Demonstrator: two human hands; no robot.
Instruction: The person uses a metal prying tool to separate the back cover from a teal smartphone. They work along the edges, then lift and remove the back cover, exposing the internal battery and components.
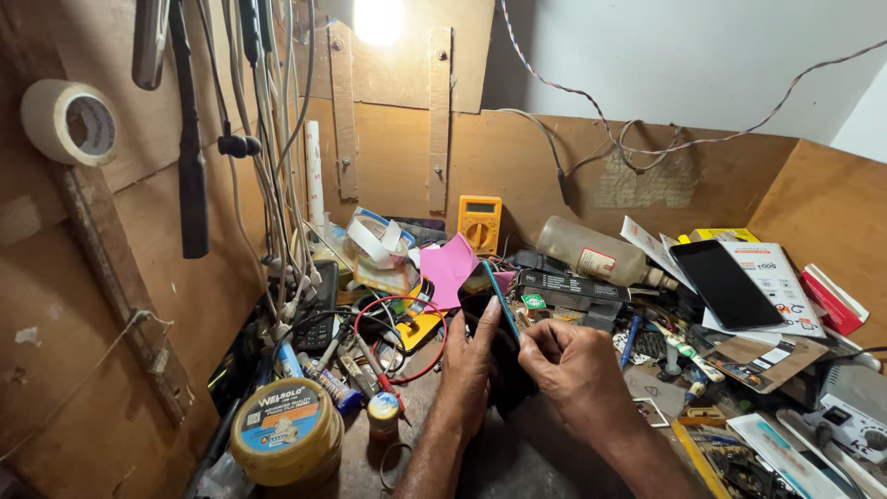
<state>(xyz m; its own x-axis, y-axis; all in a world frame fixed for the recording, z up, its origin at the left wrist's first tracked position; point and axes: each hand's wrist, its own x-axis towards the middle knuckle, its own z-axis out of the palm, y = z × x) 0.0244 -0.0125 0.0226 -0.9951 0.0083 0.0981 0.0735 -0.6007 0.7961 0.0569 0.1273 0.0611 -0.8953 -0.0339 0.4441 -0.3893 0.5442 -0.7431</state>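
Note:
A dark smartphone (492,300) with a teal edge stands on its side above the cluttered bench, tilted up toward me. My left hand (469,365) cups its left side from below. On the phone's right edge my right hand (571,365) presses with thumb and fingertips pinched. A pink paper sheet (449,268) lies just behind the phone.
A round yellow tin (287,430) sits front left, with a small bottle (382,414) beside it. At the back stand a yellow multimeter (479,222) and a toppled plastic bottle (596,254). A black phone (737,285) rests on a white box at right. Cables (277,148) hang on the left wall.

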